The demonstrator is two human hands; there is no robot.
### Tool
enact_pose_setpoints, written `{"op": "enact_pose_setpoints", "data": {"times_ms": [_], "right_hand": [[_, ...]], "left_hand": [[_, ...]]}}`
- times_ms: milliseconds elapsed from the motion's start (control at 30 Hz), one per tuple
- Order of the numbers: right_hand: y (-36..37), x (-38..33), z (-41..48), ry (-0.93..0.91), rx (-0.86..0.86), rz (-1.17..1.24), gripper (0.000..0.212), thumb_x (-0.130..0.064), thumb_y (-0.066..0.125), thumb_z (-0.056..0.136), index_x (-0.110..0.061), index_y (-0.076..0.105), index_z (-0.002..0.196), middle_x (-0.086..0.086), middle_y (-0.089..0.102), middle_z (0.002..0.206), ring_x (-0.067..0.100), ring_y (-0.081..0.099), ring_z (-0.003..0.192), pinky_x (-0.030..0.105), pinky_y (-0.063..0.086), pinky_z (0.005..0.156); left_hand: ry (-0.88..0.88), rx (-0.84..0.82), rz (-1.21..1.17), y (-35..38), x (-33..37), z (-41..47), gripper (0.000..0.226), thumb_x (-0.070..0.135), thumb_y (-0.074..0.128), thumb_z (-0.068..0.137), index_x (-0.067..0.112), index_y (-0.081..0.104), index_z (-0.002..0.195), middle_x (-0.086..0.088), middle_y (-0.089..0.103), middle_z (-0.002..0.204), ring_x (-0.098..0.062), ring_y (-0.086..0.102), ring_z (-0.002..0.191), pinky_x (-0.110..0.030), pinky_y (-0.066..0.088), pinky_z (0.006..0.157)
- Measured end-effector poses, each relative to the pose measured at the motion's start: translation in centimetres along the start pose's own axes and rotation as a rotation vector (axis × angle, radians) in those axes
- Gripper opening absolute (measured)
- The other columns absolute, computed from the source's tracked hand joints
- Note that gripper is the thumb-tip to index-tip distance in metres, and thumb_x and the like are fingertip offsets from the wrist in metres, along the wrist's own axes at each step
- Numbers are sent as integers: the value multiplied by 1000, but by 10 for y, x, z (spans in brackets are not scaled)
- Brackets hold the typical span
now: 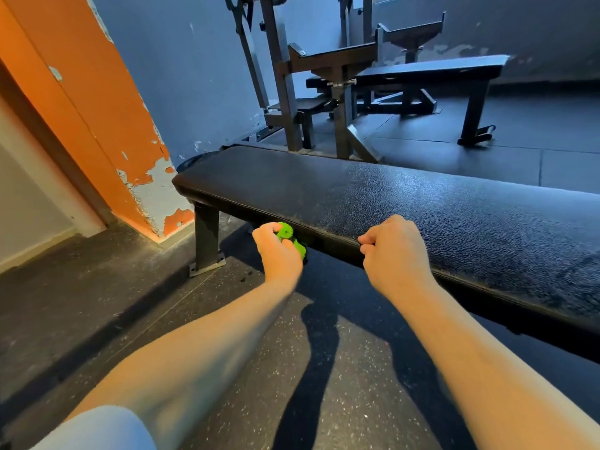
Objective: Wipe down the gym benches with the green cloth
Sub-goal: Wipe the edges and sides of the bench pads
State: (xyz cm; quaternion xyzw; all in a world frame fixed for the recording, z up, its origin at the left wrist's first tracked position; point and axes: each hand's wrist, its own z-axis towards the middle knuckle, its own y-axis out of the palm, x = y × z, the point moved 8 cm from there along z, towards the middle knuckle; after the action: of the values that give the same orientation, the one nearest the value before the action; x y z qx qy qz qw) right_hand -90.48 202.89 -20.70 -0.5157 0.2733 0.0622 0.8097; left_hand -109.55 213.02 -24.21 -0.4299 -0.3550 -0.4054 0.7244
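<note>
A long black gym bench (pixel 357 196) fills the middle of the view. Its padded top is pebbled and dull, with a pale dusty sheen over much of the surface. Its long axis runs diagonally: the far end points to the upper left, towards the peeling orange wall (pixel 97 108), and the near end passes out of view at the right edge. One square metal leg shows under the left end, bolted to the speckled floor (pixel 227 336).

A second flat bench (pixel 431 71) stands well apart at the back right, lying roughly crosswise, behind two metal rack stands (pixel 337 56). That makes two flat benches plainly in sight.

Both your forearms reach forward. Your right hand (pixel 394 251) rests against the near edge of the pad, its grip curled into a loose fist with nothing in it. Your left hand (pixel 279 251) sits just below that same edge, nearer the left leg; its grip is closed around the one green cloth (pixel 285 230), bright lime, nubby and bunched into a wad that pokes out above and beside the fingers.
</note>
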Motion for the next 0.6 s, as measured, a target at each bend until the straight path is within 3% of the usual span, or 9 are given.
{"op": "enact_pose_setpoints", "data": {"times_ms": [100, 167, 233, 300, 367, 433, 467, 533, 600], "right_hand": [[0, 0, 2, 1, -11, -10, 21, -12, 65, 92, -18, 80, 105, 12, 63, 113, 33, 56, 107, 38, 50, 92], [2, -2, 2, 0, -17, -24, 21, -13, 65, 91, -19, 80, 105, 13, 62, 113, 35, 56, 107, 38, 49, 92], [2, -1, 3, 6, -16, -28, 21, -13, 66, 91, -19, 80, 105, 13, 62, 113, 35, 55, 107, 37, 49, 91], [3, 1, 2, 11, -15, -11, 20, -12, 67, 91, -19, 80, 103, 11, 62, 112, 34, 56, 107, 36, 48, 90], [3, 3, 3, 10, -14, 16, 19, -10, 67, 89, -18, 81, 99, 11, 65, 110, 33, 58, 105, 38, 49, 90], [3, 2, 3, 5, -11, 26, 20, -8, 67, 87, -18, 81, 96, 11, 68, 107, 33, 60, 103, 40, 51, 89], [2, 0, 2, -7, -14, 12, 19, -8, 66, 87, -18, 81, 95, 11, 68, 107, 34, 60, 103, 40, 52, 89], [-1, -3, 2, -16, -23, 2, 20, -9, 65, 88, -17, 81, 96, 12, 67, 109, 34, 59, 104, 40, 52, 89], [-5, -5, 0, -19, -55, 0, 21, -8, 63, 90, -16, 80, 100, 12, 67, 112, 34, 59, 107, 38, 50, 91]], "left_hand": [[213, -90, -24, 13, 20, -30, 31, -16, 42, 93, 14, 45, 95, 4, 39, 93, 14, 49, 77, -9, 46, 64], [326, -165, -18, 24, 24, -49, 28, -15, 47, 90, 12, 46, 97, -1, 40, 104, -2, 51, 89, -18, 49, 69], [372, -204, 23, 28, 22, -46, 27, -13, 49, 90, 12, 48, 99, -3, 41, 109, -9, 49, 92, -17, 48, 72], [382, -188, 16, 20, 19, -29, 21, -11, 50, 93, 9, 51, 101, -4, 45, 107, -5, 51, 88, -15, 47, 72], [272, -103, -16, 7, 7, 1, 11, -3, 48, 99, 5, 51, 107, 4, 46, 100, 0, 52, 78, -21, 51, 69], [167, -55, 51, 1, -4, 18, 10, 9, 48, 104, 10, 50, 114, 14, 43, 100, -2, 51, 85, -27, 53, 80], [173, -54, 70, 1, -5, 18, 9, 11, 48, 104, 13, 51, 113, 13, 42, 101, -3, 51, 90, -20, 50, 82], [298, -59, 98, 4, 12, 7, 15, 2, 51, 101, 17, 54, 104, 6, 43, 106, -2, 49, 95, -14, 47, 80], [489, -127, 110, 15, 34, -20, 24, -7, 52, 93, 16, 56, 98, 0, 47, 108, -9, 48, 99, -20, 45, 84]]}}
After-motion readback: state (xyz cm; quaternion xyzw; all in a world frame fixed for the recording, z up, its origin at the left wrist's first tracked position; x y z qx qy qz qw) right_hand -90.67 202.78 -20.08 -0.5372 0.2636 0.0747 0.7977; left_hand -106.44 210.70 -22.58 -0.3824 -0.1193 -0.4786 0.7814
